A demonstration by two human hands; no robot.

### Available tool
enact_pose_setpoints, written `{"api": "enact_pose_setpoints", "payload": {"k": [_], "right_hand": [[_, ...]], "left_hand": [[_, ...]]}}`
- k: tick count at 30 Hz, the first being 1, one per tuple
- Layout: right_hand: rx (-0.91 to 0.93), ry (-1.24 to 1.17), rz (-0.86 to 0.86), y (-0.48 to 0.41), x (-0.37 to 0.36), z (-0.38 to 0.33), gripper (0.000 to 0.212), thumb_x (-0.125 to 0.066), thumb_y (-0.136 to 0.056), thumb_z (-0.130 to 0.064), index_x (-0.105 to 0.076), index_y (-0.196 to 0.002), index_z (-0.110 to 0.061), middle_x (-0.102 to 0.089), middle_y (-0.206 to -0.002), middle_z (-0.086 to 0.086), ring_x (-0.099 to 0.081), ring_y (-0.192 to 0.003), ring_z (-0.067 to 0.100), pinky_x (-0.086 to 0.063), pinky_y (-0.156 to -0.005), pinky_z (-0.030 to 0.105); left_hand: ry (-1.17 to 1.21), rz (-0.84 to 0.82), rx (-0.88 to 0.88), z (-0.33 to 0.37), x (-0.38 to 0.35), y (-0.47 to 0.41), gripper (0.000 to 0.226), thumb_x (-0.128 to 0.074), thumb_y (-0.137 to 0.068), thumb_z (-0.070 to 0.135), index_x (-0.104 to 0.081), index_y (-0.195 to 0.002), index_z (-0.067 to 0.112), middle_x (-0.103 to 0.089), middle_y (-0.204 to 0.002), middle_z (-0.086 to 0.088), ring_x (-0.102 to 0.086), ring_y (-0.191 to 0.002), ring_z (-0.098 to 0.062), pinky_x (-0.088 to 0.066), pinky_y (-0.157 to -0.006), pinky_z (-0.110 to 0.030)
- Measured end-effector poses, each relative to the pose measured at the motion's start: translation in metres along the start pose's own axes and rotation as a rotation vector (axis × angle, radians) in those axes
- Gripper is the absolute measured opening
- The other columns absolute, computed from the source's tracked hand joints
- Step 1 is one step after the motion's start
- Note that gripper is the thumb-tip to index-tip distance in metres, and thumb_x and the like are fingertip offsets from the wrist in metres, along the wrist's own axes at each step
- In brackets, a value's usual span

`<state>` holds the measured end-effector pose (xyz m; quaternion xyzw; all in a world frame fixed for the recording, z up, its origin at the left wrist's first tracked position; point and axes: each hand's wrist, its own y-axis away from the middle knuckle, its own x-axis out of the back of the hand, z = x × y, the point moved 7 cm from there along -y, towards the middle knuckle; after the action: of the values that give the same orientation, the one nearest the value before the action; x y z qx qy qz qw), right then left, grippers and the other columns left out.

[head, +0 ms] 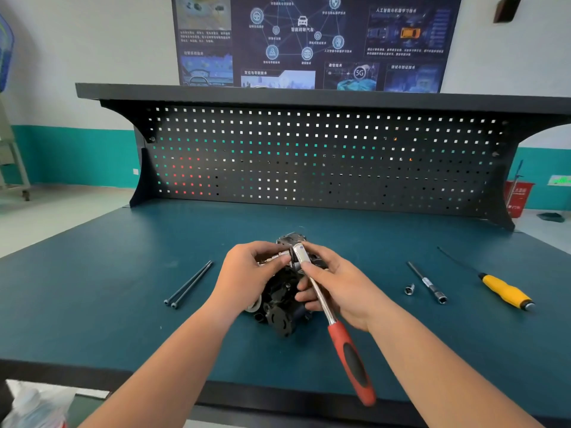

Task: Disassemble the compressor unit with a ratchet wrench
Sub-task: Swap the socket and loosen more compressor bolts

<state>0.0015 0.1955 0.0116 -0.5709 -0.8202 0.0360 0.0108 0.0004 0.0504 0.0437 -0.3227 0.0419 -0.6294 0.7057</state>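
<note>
Left hand (247,270) pinches a socket (275,257); right hand (336,285) holds the ratchet wrench (349,353).

Head camera looks forward and down, close over the workbench (123,273) (single view).

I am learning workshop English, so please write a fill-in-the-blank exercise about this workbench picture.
1. The ratchet wrench has a black and ____ handle.
2. ____ long bolts lie side by side on the table, left of the compressor.
3. The tool farthest to the right has a ____ handle.
4. The small loose socket lies just ____ of the extension bar.
Missing words: red; two; yellow; left.
</note>
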Motion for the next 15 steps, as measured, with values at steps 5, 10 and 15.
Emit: {"api": "enact_pose_setpoints", "payload": {"k": [5, 10, 15], "right_hand": [[0.051, 0.077, -0.036, 0.007, -0.003, -0.01, 0.025, -0.05, -0.096, -0.029, -0.049, -0.117, -0.041, -0.07, -0.068, 0.003, -0.069, -0.058, 0.019, -0.049, -0.047, 0.022], [0.15, 0.106, -0.05, 0.011, -0.006, -0.023, 0.027, -0.053, -0.094, -0.026, -0.047, -0.117, -0.038, -0.069, -0.066, 0.004, -0.066, -0.052, 0.019, -0.048, -0.045, 0.023], [0.159, 0.042, -0.035, 0.013, -0.004, -0.029, 0.023, -0.054, -0.092, -0.029, -0.049, -0.113, -0.035, -0.066, -0.06, 0.003, -0.059, -0.043, 0.016, -0.042, -0.04, 0.021]], "left_hand": [[0.094, 0.058, 0.035, 0.008, 0.004, 0.001, 0.012, -0.069, -0.083, 0.02, -0.072, -0.078, 0.03, -0.072, -0.075, 0.016, -0.067, -0.074, 0.003, -0.049, -0.065, -0.009], [0.252, -0.008, 0.08, 0.02, 0.004, 0.002, 0.009, -0.066, -0.086, 0.018, -0.073, -0.081, 0.021, -0.074, -0.077, 0.005, -0.071, -0.075, -0.007, -0.05, -0.065, -0.011], [0.278, 0.054, 0.064, 0.031, 0.007, 0.008, 0.01, -0.071, -0.08, 0.015, -0.074, -0.079, 0.024, -0.074, -0.077, 0.008, -0.07, -0.075, -0.005, -0.051, -0.066, -0.012]]}}
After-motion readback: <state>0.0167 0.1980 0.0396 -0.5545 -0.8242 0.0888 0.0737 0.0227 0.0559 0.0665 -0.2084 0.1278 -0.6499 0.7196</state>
